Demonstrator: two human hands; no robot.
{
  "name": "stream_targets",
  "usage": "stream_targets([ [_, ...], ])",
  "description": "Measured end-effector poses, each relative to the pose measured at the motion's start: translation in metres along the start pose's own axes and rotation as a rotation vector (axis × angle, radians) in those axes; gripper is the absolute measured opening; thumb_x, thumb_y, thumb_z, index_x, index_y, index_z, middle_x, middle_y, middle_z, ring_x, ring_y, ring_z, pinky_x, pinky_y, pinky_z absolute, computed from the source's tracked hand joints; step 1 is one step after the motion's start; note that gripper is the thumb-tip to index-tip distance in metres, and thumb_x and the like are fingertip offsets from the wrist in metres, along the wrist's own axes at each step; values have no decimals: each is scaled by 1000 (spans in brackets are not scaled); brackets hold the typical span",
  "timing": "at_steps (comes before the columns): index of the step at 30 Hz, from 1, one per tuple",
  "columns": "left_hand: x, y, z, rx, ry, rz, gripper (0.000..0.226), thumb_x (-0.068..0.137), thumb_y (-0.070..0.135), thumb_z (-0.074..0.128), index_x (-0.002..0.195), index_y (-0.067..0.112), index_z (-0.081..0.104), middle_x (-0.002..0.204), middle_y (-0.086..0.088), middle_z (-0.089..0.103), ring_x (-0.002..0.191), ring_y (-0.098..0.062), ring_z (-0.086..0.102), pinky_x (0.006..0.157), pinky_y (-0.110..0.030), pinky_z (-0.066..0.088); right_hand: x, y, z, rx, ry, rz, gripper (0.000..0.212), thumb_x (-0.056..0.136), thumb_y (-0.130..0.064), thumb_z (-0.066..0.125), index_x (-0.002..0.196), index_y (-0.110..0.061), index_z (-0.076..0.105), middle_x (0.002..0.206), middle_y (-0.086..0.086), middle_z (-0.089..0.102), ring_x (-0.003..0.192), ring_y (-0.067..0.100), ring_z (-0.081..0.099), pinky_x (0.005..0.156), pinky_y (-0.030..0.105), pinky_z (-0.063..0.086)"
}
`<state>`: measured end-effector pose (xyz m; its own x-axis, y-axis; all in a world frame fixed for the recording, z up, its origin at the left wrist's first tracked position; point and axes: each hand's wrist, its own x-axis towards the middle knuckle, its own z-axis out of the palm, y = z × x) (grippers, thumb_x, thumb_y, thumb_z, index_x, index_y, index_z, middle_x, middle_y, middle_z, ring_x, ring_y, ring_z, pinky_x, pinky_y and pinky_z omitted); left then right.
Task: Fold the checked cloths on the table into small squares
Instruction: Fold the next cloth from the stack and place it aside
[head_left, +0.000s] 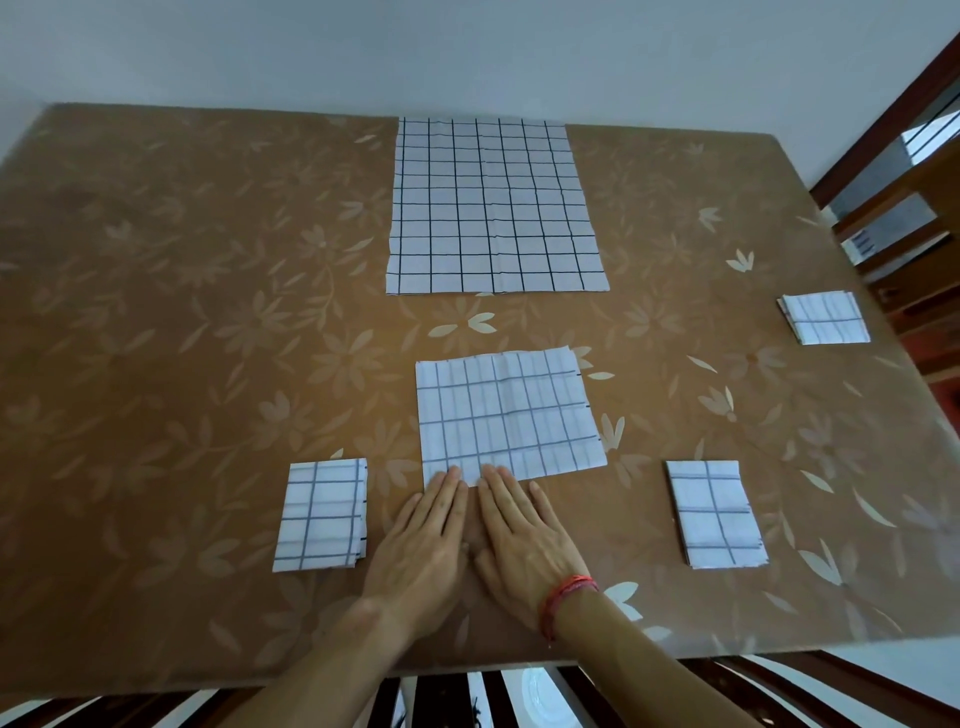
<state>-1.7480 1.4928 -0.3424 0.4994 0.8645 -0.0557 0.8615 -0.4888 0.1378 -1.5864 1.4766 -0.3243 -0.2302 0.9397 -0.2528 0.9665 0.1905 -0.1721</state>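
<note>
Hands lie flat, fingers straight, gripping nothing; left hand (422, 540) and right hand (519, 535) press fingertips on the near edge of the half-folded cloth (509, 410) at the middle of the surface (182, 338); next, I judge, another fold across; five cloths: left square (322, 514), right square (717, 514), far-right square (823, 317), this one, and one unfolded cloth (493, 208) at the far edge.

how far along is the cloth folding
Done: three small squares lie folded, the near-left square, near-right square and far-right square. In hand: the left hand and right hand lie flat, straight fingers on the near edge of the partly folded middle cloth. Left: the large cloth lies fully open.
</note>
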Motion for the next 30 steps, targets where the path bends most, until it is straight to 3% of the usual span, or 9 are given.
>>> stream_targets([
  [3,0,-1,1,8,-9,5,56,93,28,41,143,4,43,153,-10,36,142,-21,32,110,-37,19,-5,14,0,13,2,58,63,95,-44,34,146,-6,36,155,8,30,143,21,28,110,42,15],
  [7,-1,-1,1,-16,-43,-11,63,88,25,52,146,5,37,155,-9,32,144,-20,27,113,-32,12,-15,38,-9,17,-43,96,70,97,-49,14,152,-12,-7,157,-2,-19,146,14,-17,116,37,-10],
  [8,-1,-1,1,-26,-55,-15,64,89,25,52,147,6,35,157,-9,30,145,-19,25,114,-30,9,-18,43,-11,22,-51,118,71,95,-51,9,151,-13,-12,156,-3,-24,145,12,-22,116,36,-13],
  [16,-2,-2,-1,-45,-68,-28,59,98,34,25,152,10,25,161,-5,17,148,-17,12,115,-27,-1,-25,77,-15,36,-59,297,83,83,-58,-9,152,-13,-11,159,-1,-19,141,8,-23,116,35,-15],
  [20,-2,0,-1,-36,-79,-46,59,96,33,29,149,9,33,158,-6,25,146,-19,20,115,-28,1,-23,72,-12,75,-13,315,82,84,-57,-7,152,-12,-9,159,-1,-17,144,11,-19,116,33,-14],
  [23,-2,-1,-1,-48,-75,-54,59,95,33,29,150,10,31,159,-5,23,147,-17,17,115,-27,0,-20,68,-15,86,18,341,84,84,-57,-5,154,-10,1,162,2,-5,148,15,-7,118,33,-10],
  [25,-1,0,-2,-39,-78,-57,59,94,33,31,148,9,36,157,-6,28,146,-18,21,114,-29,4,-16,66,-21,94,77,365,84,85,-56,2,152,-8,16,160,7,17,147,22,15,120,34,2],
  [27,-1,1,-1,-38,-79,-48,59,93,32,32,146,8,40,156,-7,31,145,-18,23,113,-30,9,-5,65,-29,101,163,396,71,89,-55,19,144,-12,33,145,6,40,130,25,39,114,37,22],
  [30,-1,1,2,-39,-79,-51,61,92,34,31,146,9,40,156,-6,31,145,-17,24,114,-30,9,26,70,-44,181,199,515,56,93,-49,38,137,-15,39,135,5,46,119,26,42,104,40,31],
])
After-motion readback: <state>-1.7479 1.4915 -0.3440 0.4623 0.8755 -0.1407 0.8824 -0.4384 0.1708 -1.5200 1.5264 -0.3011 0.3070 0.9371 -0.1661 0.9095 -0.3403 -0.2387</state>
